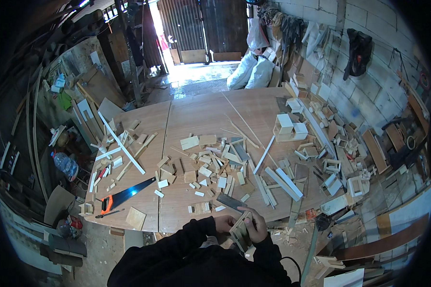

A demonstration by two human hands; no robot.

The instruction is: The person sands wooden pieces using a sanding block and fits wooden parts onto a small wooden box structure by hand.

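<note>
At the table's near edge I hold a small wooden frame (241,233), made of thin slats and tilted, close to my body. My right hand (257,226) wraps round its right side, fingers over the top. On its left side my left hand (224,223) is closed against it, its fingertips partly hidden. A dark grey board (231,201) lies just beyond my hands. Near it are a short wooden block piece (202,207) and a heap of wooden offcuts (215,160).
An orange-handled handsaw (129,195) and a screwdriver (111,213) lie on the left of the table (191,112). White-faced strips (283,183) lie right of the heap. Small wooden boxes (290,126) stand at the far right. White sacks (250,71) sit beyond the table.
</note>
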